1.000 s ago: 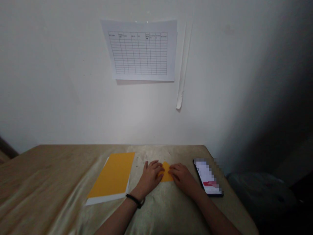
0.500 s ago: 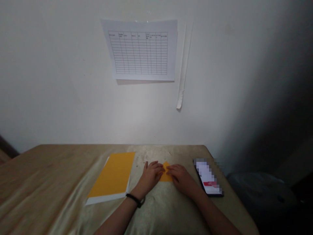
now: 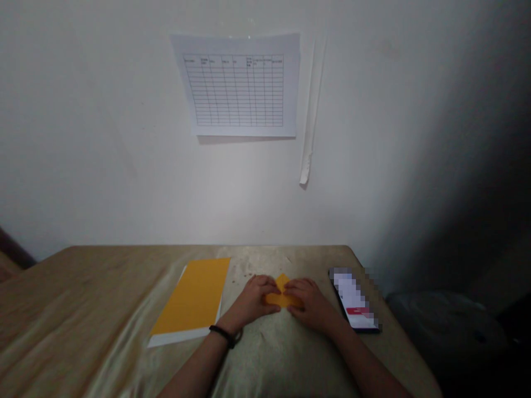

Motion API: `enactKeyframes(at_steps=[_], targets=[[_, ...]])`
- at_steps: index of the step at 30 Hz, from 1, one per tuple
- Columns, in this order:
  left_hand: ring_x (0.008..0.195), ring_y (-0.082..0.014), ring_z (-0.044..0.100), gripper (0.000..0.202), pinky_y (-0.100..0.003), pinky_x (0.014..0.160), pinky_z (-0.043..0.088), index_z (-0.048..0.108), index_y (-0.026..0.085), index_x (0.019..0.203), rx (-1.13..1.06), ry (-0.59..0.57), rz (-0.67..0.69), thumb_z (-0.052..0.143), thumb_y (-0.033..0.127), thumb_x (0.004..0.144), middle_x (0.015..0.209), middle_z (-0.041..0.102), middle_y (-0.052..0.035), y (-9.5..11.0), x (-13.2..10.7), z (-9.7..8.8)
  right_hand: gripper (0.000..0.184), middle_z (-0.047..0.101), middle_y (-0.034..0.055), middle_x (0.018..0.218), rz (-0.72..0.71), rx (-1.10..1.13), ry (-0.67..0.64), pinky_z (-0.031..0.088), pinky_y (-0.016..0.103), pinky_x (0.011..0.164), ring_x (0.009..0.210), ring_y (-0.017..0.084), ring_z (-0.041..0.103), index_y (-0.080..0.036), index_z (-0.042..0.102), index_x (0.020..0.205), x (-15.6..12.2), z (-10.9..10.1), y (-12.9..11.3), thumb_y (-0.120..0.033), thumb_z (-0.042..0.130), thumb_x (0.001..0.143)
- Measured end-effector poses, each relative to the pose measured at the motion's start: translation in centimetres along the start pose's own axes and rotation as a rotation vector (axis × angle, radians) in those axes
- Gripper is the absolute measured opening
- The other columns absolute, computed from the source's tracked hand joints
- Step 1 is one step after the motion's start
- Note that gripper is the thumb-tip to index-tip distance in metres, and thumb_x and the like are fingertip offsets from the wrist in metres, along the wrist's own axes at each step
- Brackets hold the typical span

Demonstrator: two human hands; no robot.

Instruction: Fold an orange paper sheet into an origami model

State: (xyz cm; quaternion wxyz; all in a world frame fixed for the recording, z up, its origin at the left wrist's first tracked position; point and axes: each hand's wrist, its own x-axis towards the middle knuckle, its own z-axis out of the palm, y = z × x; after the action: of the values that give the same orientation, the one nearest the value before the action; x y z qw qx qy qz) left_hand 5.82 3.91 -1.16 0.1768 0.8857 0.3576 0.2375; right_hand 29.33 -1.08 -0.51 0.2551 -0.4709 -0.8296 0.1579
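Note:
Between my hands lies a small folded piece of yellow paper [image 3: 282, 300], its pointed top turned toward the wall. My left hand [image 3: 258, 297] grips its left side, fingers on top and thumb at the near edge. On the right side my right hand [image 3: 307, 301] has hold of it in the same way, the thumb low and the fingers curled over it. My fingers cover both sides of the paper. A dark band [image 3: 224, 335] circles my left wrist.
Yellow sheets [image 3: 193, 296] over white ones lie left of my hands. A phone [image 3: 354, 301] with a lit, partly blurred screen rests near the right edge of the cloth-covered table [image 3: 103, 287]. A printed grid sheet [image 3: 238, 88] is taped to the wall behind.
Both thumbs have come down to the paper's near edge, and my fingers now curl around its sides. More of the paper's width shows between my hands.

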Motion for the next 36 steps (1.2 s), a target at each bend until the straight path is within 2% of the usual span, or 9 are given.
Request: enactKeyframes(at_steps=[8, 15, 25, 29, 33, 36], targets=[[0.115, -0.0253, 0.058, 0.030, -0.042, 0.105, 0.040, 0.077, 0.030, 0.102, 0.004, 0.001, -0.013, 0.082, 0.039, 0.074, 0.115, 0.069, -0.0042, 0.4, 0.1, -0.1, 0.041, 0.065, 0.0040, 0.127, -0.003, -0.014, 0.004, 0.029, 0.040, 0.113, 0.122, 0.022, 0.052, -0.025, 0.067, 0.122, 0.2, 0.0, 0.1, -0.023, 0.066, 0.081], [0.115, -0.0244, 0.058, 0.025, -0.041, 0.106, 0.039, 0.078, 0.031, 0.104, 0.014, -0.014, -0.022, 0.077, 0.039, 0.080, 0.114, 0.069, -0.0046, 1.0, 0.1, -0.6, 0.036, 0.066, 0.0049, 0.126, -0.006, -0.012, 0.020, 0.032, 0.042, 0.112, 0.120, 0.023, 0.054, -0.026, 0.069, 0.119, 0.1, -0.2, -0.2, -0.024, 0.065, 0.083], [0.111, -0.0214, 0.059, 0.019, -0.037, 0.104, 0.041, 0.078, 0.031, 0.101, 0.020, 0.017, 0.013, 0.070, 0.039, 0.087, 0.110, 0.069, -0.0031, 0.6, 0.0, -0.2, 0.032, 0.068, 0.0049, 0.124, -0.026, -0.011, 0.036, 0.030, 0.042, 0.113, 0.119, 0.021, 0.056, -0.025, 0.069, 0.117, 0.2, -0.1, 0.1, -0.025, 0.066, 0.086], [0.109, -0.0206, 0.060, 0.017, -0.037, 0.103, 0.041, 0.079, 0.030, 0.098, 0.024, 0.031, -0.003, 0.065, 0.038, 0.091, 0.109, 0.070, -0.0029, 1.0, 0.2, -0.3, 0.024, 0.070, 0.0025, 0.121, -0.044, -0.004, 0.033, 0.029, 0.043, 0.113, 0.117, 0.020, 0.058, -0.026, 0.073, 0.110, 0.4, 0.1, 0.4, -0.023, 0.063, 0.089], [0.109, -0.0215, 0.059, 0.020, -0.038, 0.104, 0.039, 0.078, 0.030, 0.099, 0.038, 0.007, -0.007, 0.069, 0.043, 0.087, 0.109, 0.070, -0.0027, 1.5, 0.2, -0.7, 0.024, 0.073, 0.0009, 0.117, -0.009, 0.047, 0.064, 0.027, 0.043, 0.114, 0.114, 0.017, 0.061, -0.028, 0.073, 0.108, 0.4, 0.2, 0.6, -0.020, 0.056, 0.093], [0.109, -0.0218, 0.059, 0.017, -0.042, 0.110, 0.032, 0.078, 0.030, 0.097, 0.055, -0.008, -0.025, 0.069, 0.042, 0.087, 0.108, 0.072, -0.0016, 1.7, 0.2, -0.9, 0.025, 0.073, 0.0006, 0.115, 0.011, 0.080, 0.079, 0.029, 0.042, 0.112, 0.112, 0.016, 0.063, -0.029, 0.074, 0.108, 0.4, 0.1, 0.6, -0.019, 0.056, 0.093]])
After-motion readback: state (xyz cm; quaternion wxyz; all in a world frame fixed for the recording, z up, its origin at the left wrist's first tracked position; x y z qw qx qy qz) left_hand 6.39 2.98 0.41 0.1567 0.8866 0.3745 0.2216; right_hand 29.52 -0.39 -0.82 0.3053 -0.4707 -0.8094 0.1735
